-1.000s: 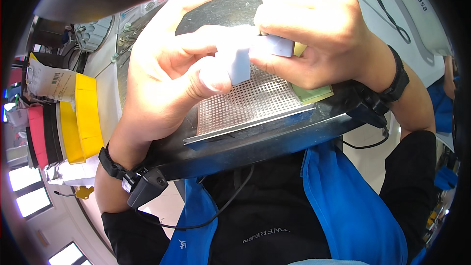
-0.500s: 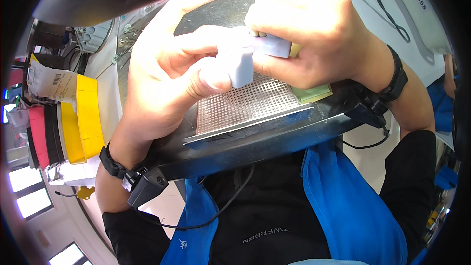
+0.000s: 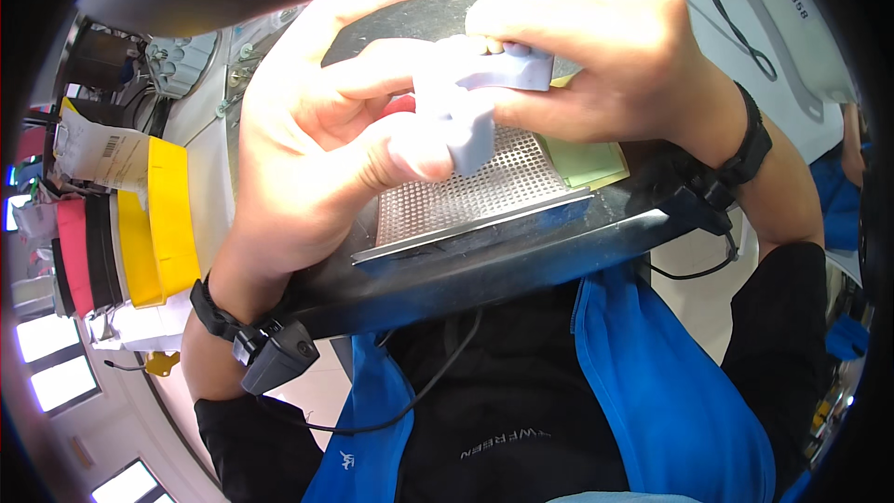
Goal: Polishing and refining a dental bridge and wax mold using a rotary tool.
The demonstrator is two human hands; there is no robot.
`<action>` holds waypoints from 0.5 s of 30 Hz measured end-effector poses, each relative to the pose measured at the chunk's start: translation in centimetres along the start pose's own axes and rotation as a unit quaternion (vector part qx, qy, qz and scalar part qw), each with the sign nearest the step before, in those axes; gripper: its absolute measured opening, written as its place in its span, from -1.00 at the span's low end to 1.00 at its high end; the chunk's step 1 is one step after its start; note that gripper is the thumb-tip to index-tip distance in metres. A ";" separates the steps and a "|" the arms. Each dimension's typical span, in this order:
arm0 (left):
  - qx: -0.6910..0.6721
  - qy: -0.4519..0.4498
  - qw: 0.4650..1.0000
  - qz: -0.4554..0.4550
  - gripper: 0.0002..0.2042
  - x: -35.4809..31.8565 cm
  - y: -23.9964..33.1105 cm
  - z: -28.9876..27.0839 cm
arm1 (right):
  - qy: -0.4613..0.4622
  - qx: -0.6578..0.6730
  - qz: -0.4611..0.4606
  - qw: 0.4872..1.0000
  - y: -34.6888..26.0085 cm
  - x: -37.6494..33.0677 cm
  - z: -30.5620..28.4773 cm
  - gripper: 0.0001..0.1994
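One pale-blue model (image 3: 475, 144) is held up above the perforated plate (image 3: 447, 212) on the black counter (image 3: 466, 287). On my feed, the left hand (image 3: 303, 144) pinches its left side between thumb and a finger, another finger stretched well away. The right hand (image 3: 601, 51) curls closed around its right end; I can't tell what those fingertips press. A green pad (image 3: 587, 163) lies beside the plate.

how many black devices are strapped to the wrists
2: one black device on the left wrist strap, one black device on the right wrist strap; none seems hidden.
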State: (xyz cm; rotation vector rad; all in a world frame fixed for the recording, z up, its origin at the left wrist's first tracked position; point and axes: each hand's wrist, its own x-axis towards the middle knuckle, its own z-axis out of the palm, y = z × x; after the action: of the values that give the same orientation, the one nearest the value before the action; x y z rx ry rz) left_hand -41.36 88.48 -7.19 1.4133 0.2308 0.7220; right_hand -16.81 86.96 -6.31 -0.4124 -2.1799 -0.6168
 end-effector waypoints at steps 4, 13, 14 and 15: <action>0.098 0.086 0.991 -0.035 0.08 -1.1 1.1 1.2 | -0.032 0.038 0.042 0.998 -0.5 -0.7 -2.3 -0.67; 0.236 0.023 0.951 0.200 -0.22 -2.0 0.4 0.7 | -0.039 0.149 0.076 0.985 -2.4 1.3 -4.4 -0.47; 0.193 0.033 0.961 0.197 -0.18 -2.0 0.4 0.6 | -0.056 0.177 0.113 0.976 -2.3 1.1 -4.7 -0.46; 0.193 0.032 0.961 0.198 -0.18 -2.0 0.5 0.7 | -0.075 0.204 0.153 0.964 -2.4 0.8 -5.0 -0.45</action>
State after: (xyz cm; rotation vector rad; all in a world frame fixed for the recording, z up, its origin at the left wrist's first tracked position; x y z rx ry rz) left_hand -42.65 86.75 -7.09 1.8368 0.1439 1.0949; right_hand -15.37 82.29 -3.65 -0.5695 -2.2510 0.0378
